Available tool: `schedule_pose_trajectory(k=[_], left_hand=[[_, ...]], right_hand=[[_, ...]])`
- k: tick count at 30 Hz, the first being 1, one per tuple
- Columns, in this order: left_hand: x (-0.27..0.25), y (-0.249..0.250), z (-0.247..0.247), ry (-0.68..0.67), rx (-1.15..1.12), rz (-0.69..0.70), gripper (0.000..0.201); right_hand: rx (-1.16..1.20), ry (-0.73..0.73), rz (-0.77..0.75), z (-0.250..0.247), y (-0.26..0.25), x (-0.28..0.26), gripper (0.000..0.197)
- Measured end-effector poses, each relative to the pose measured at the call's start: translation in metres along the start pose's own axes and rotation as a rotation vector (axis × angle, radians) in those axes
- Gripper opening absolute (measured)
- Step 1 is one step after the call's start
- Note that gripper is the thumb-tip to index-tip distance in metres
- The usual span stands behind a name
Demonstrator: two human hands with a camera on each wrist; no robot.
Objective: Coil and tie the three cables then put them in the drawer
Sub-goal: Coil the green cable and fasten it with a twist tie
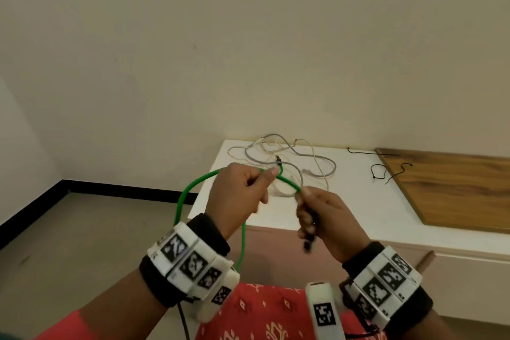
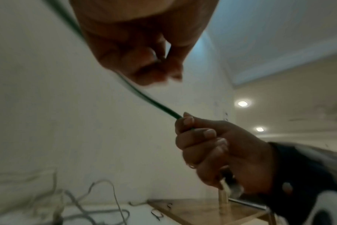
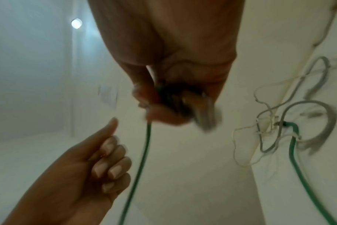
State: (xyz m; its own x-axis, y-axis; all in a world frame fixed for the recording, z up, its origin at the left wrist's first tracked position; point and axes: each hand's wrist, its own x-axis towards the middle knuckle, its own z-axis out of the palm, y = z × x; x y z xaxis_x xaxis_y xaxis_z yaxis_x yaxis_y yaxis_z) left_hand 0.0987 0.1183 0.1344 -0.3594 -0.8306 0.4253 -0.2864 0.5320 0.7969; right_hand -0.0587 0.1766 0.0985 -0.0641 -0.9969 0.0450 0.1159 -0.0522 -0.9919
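The green cable [image 1: 184,196] arcs out to the left in a large loop in front of me. My left hand [image 1: 269,174] pinches it between thumb and forefinger above the cabinet's near corner. My right hand [image 1: 303,193] grips the cable's end in a fist, and the dark plug [image 1: 307,244] sticks out below the fist. A short green stretch [image 2: 150,100] runs taut between the two hands. In the right wrist view the right hand [image 3: 173,103] closes round the blurred plug, with the left hand [image 3: 106,159] at lower left. The grey cable [image 1: 300,171] and white cable [image 1: 317,157] lie tangled and loose on the white cabinet top [image 1: 345,201].
Thin black ties [image 1: 378,172] lie on the cabinet top near a wooden board [image 1: 455,190] at the right. A wooden handle [image 1: 426,259] shows on the cabinet front below. The wall stands behind, with bare floor [image 1: 82,229] to the left.
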Motion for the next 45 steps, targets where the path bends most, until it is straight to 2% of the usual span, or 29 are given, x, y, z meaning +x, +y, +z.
schedule_pose_trajectory(k=[2,3,4,6,8,12,15,20,22,25,27,31,36,38,39,43,45], left_hand=[[0.000,0.010,-0.006,0.248,0.286,0.322,0.044],[0.000,0.011,-0.008,0.275,0.409,0.393,0.040],[0.001,0.010,-0.008,0.213,0.503,0.364,0.042],[0.003,0.000,-0.003,-0.037,0.533,0.161,0.052],[0.003,-0.013,0.002,-0.173,0.413,0.030,0.037],[0.001,-0.021,0.010,-0.130,0.408,0.078,0.028],[-0.005,-0.024,0.018,-0.201,0.397,0.041,0.027],[-0.021,-0.027,0.032,-0.324,0.599,-0.034,0.028],[-0.021,-0.028,0.031,-0.371,0.522,-0.115,0.027],[-0.020,-0.024,0.030,-0.441,0.237,-0.216,0.026],[-0.021,-0.019,0.032,-0.498,0.242,-0.143,0.027],[-0.030,-0.018,0.038,-0.588,0.428,0.024,0.027],[-0.026,-0.012,0.034,-0.576,0.582,0.159,0.030],[-0.025,-0.007,0.031,-0.575,0.686,0.219,0.033],[-0.025,-0.005,0.028,-0.563,0.738,0.244,0.034],[-0.019,-0.002,0.023,-0.468,0.956,0.353,0.040],[-0.017,-0.002,0.020,-0.370,0.964,0.449,0.041]], right_hand=[[0.219,0.031,0.060,-0.004,-0.011,-0.003,0.030],[0.296,0.024,0.086,-0.005,-0.016,-0.004,0.031],[0.355,0.008,0.107,-0.006,-0.020,-0.005,0.032],[0.458,-0.022,0.121,-0.006,-0.028,-0.009,0.031],[0.588,-0.051,0.097,-0.006,-0.033,-0.012,0.026],[0.850,-0.120,-0.022,-0.004,-0.030,-0.018,0.018],[0.873,0.014,-0.132,-0.002,-0.026,-0.014,0.023],[0.960,0.261,-0.223,-0.006,-0.018,-0.001,0.018],[0.958,0.307,-0.284,-0.013,-0.019,0.002,0.014],[0.906,0.320,-0.351,-0.019,-0.023,0.004,0.012],[0.865,0.328,-0.388,-0.018,-0.025,0.004,0.009],[0.723,0.349,-0.408,-0.014,-0.025,0.002,0.004],[0.277,0.345,-0.450,-0.014,-0.015,-0.004,0.024],[0.134,0.358,-0.450,-0.013,-0.009,-0.005,0.010],[0.090,0.350,-0.442,-0.013,-0.007,-0.005,0.005],[-0.111,0.230,-0.385,-0.015,-0.001,-0.007,0.013],[-0.252,0.150,-0.347,-0.017,0.002,-0.007,0.012]])
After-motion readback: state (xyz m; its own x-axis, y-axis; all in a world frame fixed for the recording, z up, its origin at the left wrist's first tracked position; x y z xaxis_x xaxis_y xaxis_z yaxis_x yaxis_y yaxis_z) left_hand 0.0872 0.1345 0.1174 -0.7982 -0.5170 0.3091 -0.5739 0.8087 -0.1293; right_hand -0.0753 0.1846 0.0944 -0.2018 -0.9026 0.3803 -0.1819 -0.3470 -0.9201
